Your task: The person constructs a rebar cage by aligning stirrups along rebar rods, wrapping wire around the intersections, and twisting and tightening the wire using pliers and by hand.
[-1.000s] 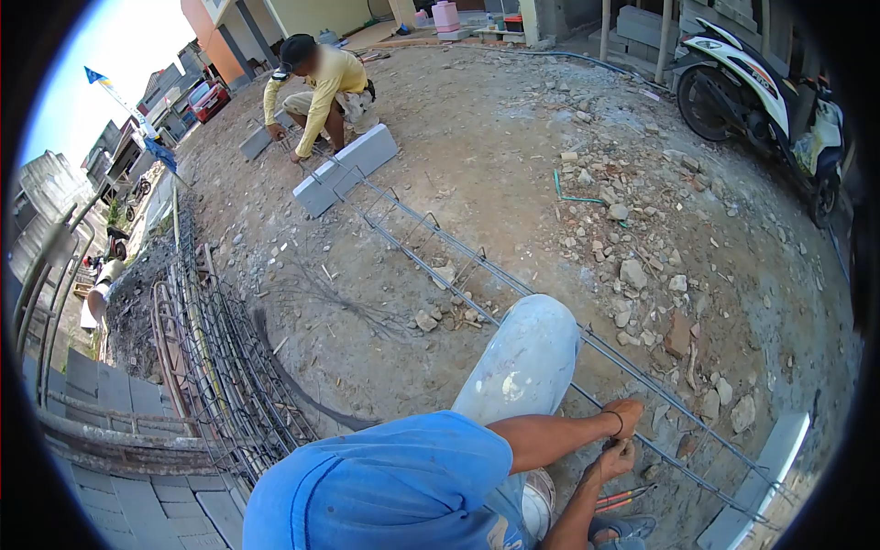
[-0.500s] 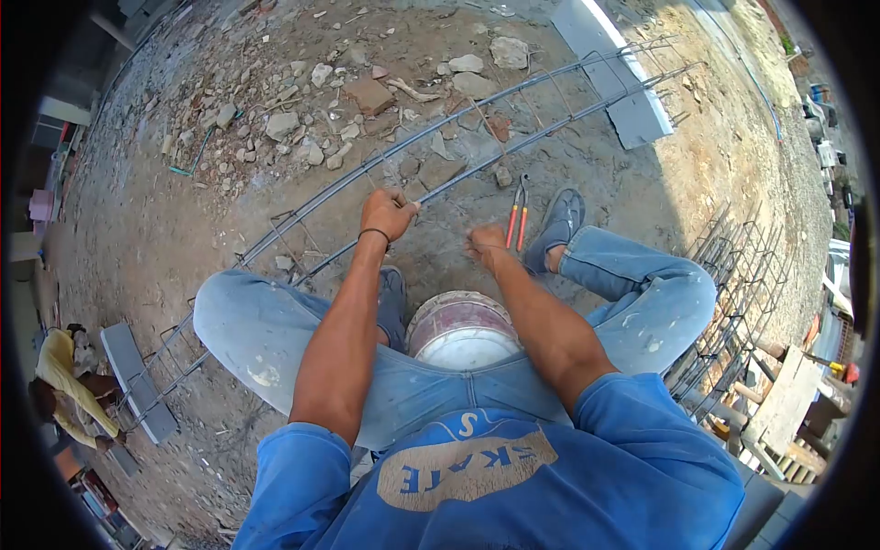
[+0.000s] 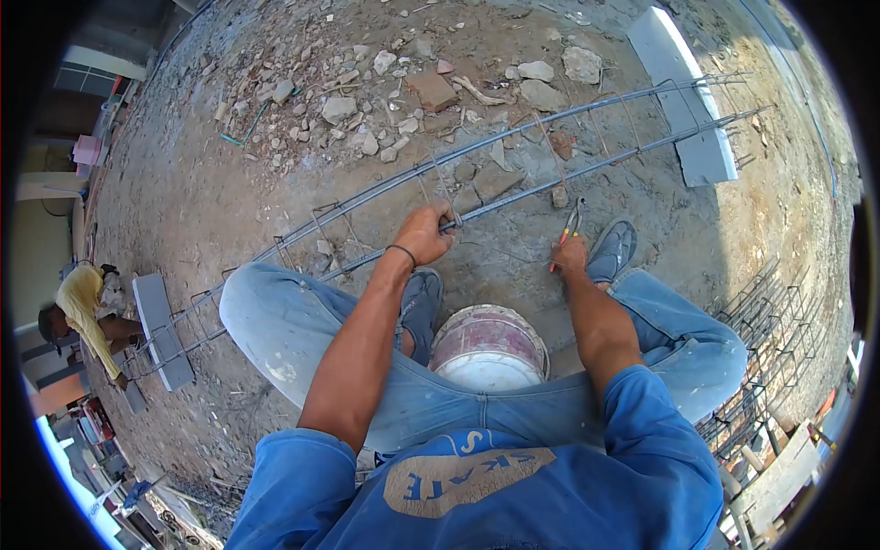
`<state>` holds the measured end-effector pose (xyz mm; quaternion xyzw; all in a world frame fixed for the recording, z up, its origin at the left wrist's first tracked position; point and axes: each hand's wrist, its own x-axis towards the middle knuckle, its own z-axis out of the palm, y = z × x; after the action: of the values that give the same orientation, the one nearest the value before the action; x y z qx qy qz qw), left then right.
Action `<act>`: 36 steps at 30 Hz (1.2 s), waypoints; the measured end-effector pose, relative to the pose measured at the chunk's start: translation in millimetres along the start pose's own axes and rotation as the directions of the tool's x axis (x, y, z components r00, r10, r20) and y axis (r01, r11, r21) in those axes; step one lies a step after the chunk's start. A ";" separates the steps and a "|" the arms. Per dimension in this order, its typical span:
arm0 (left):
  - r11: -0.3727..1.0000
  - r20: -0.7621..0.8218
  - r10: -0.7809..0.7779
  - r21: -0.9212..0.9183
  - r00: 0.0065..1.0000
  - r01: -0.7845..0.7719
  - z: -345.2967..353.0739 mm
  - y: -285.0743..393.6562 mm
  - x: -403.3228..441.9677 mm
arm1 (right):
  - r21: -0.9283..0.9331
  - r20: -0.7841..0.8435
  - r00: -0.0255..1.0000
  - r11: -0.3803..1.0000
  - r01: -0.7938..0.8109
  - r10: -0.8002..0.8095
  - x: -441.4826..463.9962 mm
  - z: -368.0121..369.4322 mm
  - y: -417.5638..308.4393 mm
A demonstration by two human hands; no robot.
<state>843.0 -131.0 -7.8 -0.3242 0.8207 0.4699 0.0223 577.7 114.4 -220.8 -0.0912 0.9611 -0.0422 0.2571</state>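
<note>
A long rebar cage [image 3: 532,192] of steel bars and thin stirrups runs diagonally across the ground in front of me. My left hand [image 3: 427,235] is closed on its near bar, where a stirrup meets it; the exact pinch is partly hidden by the fingers. My right hand [image 3: 570,257] is wrapped around the red-orange handles of a pair of pincers [image 3: 575,218], with the metal jaws pointing away from me, beside my right shoe [image 3: 613,247]. Between my legs is a round bucket [image 3: 489,339] with a pale, stained surface.
A grey block [image 3: 683,105] supports the cage's far right end, and another block [image 3: 163,330] its left end. A co-worker [image 3: 87,307] bends there. Broken bricks and stones [image 3: 431,91] lie beyond the cage. More rebar cages [image 3: 770,344] are stacked at right.
My right hand has moved onto the pincers, which lay on the ground before, and now grips their handles. My left hand stays at the cage's near bar. The view has shifted.
</note>
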 end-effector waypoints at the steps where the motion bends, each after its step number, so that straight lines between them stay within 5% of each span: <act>1: 0.999 -0.040 -0.017 0.035 0.999 0.018 1.9 4.0 -2.2 | 0.039 0.026 0.999 0.998 0.041 -0.042 2.9 -2.6 2.8; 6: 0.997 -0.155 -0.048 0.055 0.987 0.058 12.2 6.9 -6.9 | 0.101 0.045 0.970 0.967 0.235 -0.240 -0.5 -23.3 6.5; 9: 0.996 -0.212 -0.038 0.067 0.977 0.054 15.7 5.3 -8.0 | 0.241 0.096 0.982 0.961 0.136 -0.163 -2.6 -17.2 -0.6; 11: 0.993 -0.236 -0.013 0.109 0.972 0.040 20.2 3.9 -12.4 | 0.511 0.354 0.929 0.854 -0.096 -0.107 6.5 -1.5 3.5; 17: 0.979 -0.299 -0.041 0.178 0.953 0.098 29.4 3.5 -20.5 | 0.226 0.172 0.982 0.974 0.031 -0.072 19.9 38.9 14.0; 21: 0.980 -0.316 0.005 0.190 0.949 0.058 31.5 2.9 -24.0 | 0.339 0.169 0.985 0.940 -0.030 -0.030 10.4 44.8 23.0; 24: 0.979 -0.349 0.005 0.191 0.937 0.066 33.1 4.6 -26.9 | 0.311 0.034 0.985 0.939 0.148 -0.167 -20.5 18.3 21.1; 26: 0.980 -0.364 -0.003 0.184 0.932 0.075 37.2 -0.9 -27.4 | 0.605 0.264 0.962 0.788 -0.114 -0.063 -90.6 -26.3 -4.9; 29: 0.975 -0.398 0.088 0.222 0.913 0.002 41.6 -10.0 -24.4 | 0.629 0.453 0.889 0.729 -0.268 -0.064 -119.6 -20.9 -10.7; 36: 0.984 -0.446 0.115 0.170 0.888 -0.042 33.9 -5.3 -26.7 | 0.522 0.622 0.749 0.834 -0.180 -0.228 -200.7 -97.5 -69.1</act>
<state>858.0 -92.6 -21.6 -0.3885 0.8499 0.3161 -0.1640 710.3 89.6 -30.1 -0.0351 0.7506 -0.2855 0.5949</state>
